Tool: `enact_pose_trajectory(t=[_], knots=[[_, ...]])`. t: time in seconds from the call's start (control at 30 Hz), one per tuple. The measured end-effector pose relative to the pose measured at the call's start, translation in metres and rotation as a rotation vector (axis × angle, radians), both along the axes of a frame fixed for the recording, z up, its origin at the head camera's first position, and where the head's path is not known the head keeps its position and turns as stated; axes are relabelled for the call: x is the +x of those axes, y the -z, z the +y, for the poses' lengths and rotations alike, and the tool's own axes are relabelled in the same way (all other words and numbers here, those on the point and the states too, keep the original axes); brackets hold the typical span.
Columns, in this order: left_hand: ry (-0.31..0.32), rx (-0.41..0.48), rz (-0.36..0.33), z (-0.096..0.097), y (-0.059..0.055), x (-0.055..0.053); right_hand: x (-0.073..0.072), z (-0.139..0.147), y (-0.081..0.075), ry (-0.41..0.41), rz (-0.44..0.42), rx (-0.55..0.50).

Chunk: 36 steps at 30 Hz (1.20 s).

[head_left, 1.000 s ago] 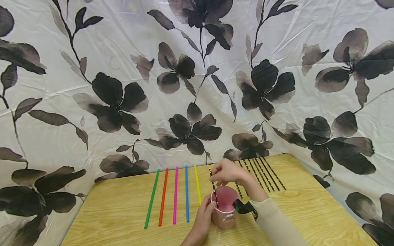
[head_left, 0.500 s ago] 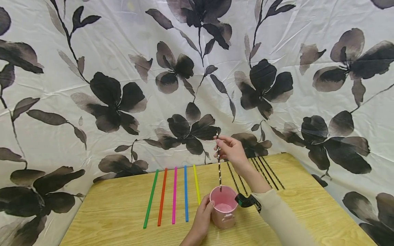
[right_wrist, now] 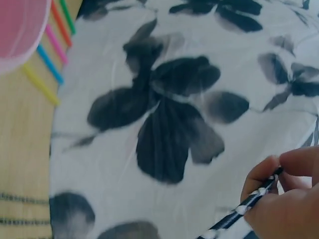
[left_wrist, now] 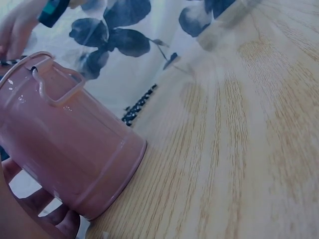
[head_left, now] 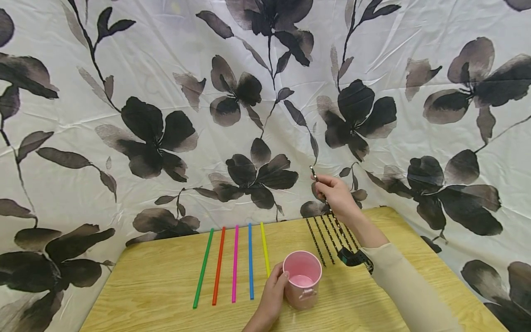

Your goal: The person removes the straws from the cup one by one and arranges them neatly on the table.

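Note:
On the table stands a pink pail [head_left: 304,297] with a small loop handle on its side. My left hand [head_left: 270,297] grips it from the left, thumb up at the rim and, in the left wrist view, fingers [left_wrist: 57,214] wrapped round its far side. Above and to the right of the pail, my right hand [head_left: 339,199] pinches a black straw with white dots [right_wrist: 241,210] between thumb and fingertips. The straw is raised and tilted, its lower part hidden behind the hand in the head view. Below that hand lies a row of black patterned straws [head_left: 317,242], partly covered by the wrist.
Left of the pail lie green [head_left: 203,269], red [head_left: 219,267], pink [head_left: 235,265], blue [head_left: 250,263] and yellow [head_left: 265,249] straws, spaced side by side. A floral cloth [head_left: 265,92] hangs behind the wooden table [head_left: 145,276]. A black band [head_left: 350,257] is on my right wrist.
My right hand has lifted the dotted straw up out of the pail and carried it to the right, over the row of black straws. My left hand stays on the pail.

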<state>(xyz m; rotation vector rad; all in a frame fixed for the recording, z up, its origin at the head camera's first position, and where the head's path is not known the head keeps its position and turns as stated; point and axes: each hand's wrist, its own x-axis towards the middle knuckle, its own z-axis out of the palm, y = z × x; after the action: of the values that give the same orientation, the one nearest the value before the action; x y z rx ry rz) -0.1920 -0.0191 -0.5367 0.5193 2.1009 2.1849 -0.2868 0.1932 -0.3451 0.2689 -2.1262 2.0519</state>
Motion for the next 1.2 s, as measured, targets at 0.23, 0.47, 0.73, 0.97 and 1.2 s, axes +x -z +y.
enact_pose_trajectory(t=[0.23,0.47,0.73,0.97,1.2], knots=[[-0.003,-0.023,0.001,0.000,0.002,-0.002,-0.007,0.039,0.013,0.146,-0.045,0.215],[-0.003,-0.016,0.023,0.000,-0.002,0.001,-0.017,0.070,0.029,0.169,-0.049,0.303],[-0.005,-0.017,0.009,0.000,-0.002,0.000,-0.030,0.099,0.046,0.226,-0.076,0.390],[0.002,-0.001,0.008,0.001,-0.002,0.000,-0.037,0.126,0.063,0.316,-0.108,0.492],[0.006,0.008,0.001,0.000,-0.001,-0.002,-0.045,0.151,0.085,0.304,-0.169,0.516]])
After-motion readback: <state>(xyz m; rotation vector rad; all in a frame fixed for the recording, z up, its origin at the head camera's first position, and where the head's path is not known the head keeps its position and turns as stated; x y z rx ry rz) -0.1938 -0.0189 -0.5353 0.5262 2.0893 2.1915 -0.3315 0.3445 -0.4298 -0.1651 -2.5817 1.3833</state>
